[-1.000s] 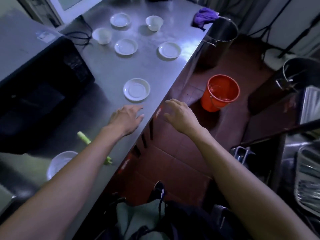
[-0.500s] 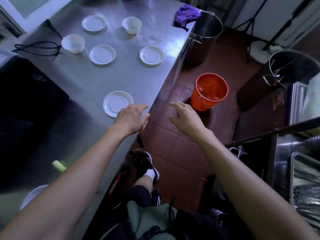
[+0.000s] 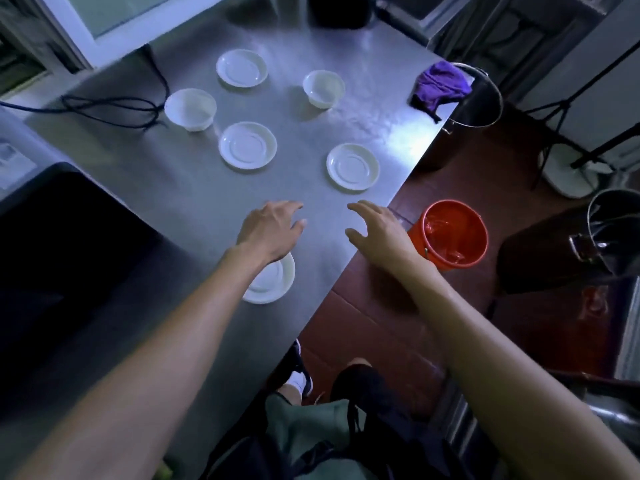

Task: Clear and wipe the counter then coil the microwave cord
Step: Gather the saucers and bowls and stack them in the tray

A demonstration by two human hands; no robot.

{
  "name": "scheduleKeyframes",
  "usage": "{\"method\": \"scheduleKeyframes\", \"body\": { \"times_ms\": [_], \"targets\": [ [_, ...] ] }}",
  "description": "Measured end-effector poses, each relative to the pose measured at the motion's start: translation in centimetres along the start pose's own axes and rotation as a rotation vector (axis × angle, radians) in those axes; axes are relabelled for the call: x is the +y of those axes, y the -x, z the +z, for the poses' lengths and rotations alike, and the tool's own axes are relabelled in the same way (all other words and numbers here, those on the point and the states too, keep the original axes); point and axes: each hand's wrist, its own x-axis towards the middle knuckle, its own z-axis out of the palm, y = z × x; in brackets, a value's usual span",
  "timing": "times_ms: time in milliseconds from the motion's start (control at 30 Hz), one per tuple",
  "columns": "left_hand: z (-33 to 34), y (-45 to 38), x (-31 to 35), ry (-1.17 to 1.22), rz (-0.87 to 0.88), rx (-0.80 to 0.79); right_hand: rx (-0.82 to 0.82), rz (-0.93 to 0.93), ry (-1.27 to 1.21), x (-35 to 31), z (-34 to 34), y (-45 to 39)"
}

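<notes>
Both hands are out over the surface [image 3: 194, 188], empty and loose. The left hand [image 3: 268, 230] hovers palm down with fingers gently spread, its wrist covering part of the nearest saucer [image 3: 273, 282] at the centre of the frame. The right hand [image 3: 377, 226] reaches forward near the surface's edge, fingers extended, gripping nothing.

I'd judge this to be the clearing step, barely begun: every dish is still out. Beyond the hands lie a saucer at centre right [image 3: 352, 167], a middle saucer [image 3: 247, 145] and a far saucer [image 3: 241, 68], plus two small bowls, one at left [image 3: 190, 109] and one further right [image 3: 323, 89]. The next move probably calls for closing on the nearest of these and stacking as they go.

The purple cloth [image 3: 438, 84] for wiping sits at the upper right corner of the surface. The black cord [image 3: 114, 109] lies loose at upper left, behind the dark microwave [image 3: 52, 244]. An orange bucket [image 3: 453, 233] stands on the floor at right.

Compared with a second ago, both hands have travelled further up the surface; the left has passed over the nearest saucer, and the right, which hung off the edge above the floor, now reaches over the metal.
</notes>
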Motion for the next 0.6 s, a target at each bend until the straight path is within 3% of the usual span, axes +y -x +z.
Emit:
{"method": "scheduleKeyframes", "body": {
  "times_ms": [600],
  "targets": [
    [-4.1,-13.2,-4.4,0.026,-0.352,0.074,-0.189,-0.315,0.065,-1.3,0.7,-25.2]
  ]
}}
